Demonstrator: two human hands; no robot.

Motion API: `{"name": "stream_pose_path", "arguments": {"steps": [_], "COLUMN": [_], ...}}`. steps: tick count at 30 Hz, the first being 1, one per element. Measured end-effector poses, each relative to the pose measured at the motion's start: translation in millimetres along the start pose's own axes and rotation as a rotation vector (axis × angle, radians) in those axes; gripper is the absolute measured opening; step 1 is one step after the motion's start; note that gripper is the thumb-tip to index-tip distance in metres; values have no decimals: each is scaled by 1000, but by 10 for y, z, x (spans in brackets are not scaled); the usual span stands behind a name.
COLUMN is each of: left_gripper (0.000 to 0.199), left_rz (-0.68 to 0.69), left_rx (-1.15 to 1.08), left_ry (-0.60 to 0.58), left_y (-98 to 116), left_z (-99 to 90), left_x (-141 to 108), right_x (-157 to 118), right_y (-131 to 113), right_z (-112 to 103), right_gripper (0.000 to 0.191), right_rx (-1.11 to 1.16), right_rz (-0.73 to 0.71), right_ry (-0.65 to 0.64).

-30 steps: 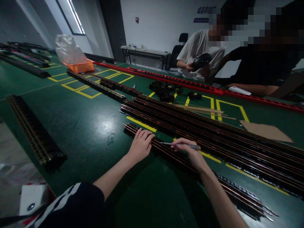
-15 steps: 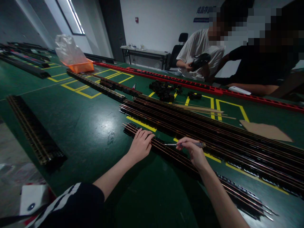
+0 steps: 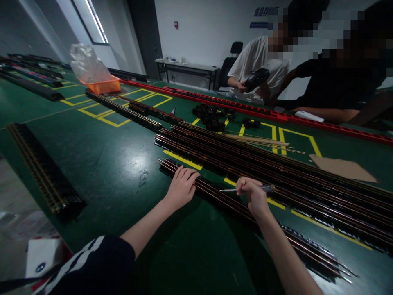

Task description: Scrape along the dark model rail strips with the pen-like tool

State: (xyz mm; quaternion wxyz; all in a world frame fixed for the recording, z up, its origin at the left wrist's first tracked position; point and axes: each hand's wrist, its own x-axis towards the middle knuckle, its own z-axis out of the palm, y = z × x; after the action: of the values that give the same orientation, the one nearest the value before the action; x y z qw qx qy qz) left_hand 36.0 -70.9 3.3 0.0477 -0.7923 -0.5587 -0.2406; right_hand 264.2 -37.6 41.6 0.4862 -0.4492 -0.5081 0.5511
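A long black strip with copper-coloured rods runs diagonally across the table in front of me. My left hand rests over its far left part, fingers curled across the rods and the thumb mostly hidden. In my right hand is a thin screwdriver, pinched by closed fingers. Its metal shaft points left, with the tip just over the strip's far edge, close to the rods; whether it touches cannot be seen. My right forearm covers part of the strip.
Several similar rodded strips lie side by side beyond. Another strip is at left. Further back are black parts, thin rods, cardboard, a red rail and an orange bin. Two people sit opposite.
My right hand has moved slightly right with the screwdriver, its tip shifting right along the strip. The left hand stays in place on the strip.
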Motion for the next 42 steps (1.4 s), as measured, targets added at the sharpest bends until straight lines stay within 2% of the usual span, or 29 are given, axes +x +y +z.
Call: {"name": "stream_pose_path", "arguments": {"steps": [4, 10, 24, 34, 42], "left_gripper": [32, 33, 37, 44, 44], "left_rz": [1, 5, 11, -57, -82], "left_rx": [2, 4, 37, 33, 15], "left_ry": [1, 2, 5, 63, 90], "left_y": [-3, -8, 19, -27, -58], "left_z": [-1, 7, 13, -1, 33], "left_x": [3, 1, -4, 19, 17], "right_x": [8, 22, 8, -93, -99], "right_y": [10, 6, 20, -117, -121], "right_z": [-1, 4, -15, 102, 66], "right_gripper": [16, 15, 15, 8, 11], "right_rx": [2, 43, 20, -90, -179], "right_rz": [-8, -3, -12, 10, 2], "right_ry": [7, 85, 23, -90, -177]}}
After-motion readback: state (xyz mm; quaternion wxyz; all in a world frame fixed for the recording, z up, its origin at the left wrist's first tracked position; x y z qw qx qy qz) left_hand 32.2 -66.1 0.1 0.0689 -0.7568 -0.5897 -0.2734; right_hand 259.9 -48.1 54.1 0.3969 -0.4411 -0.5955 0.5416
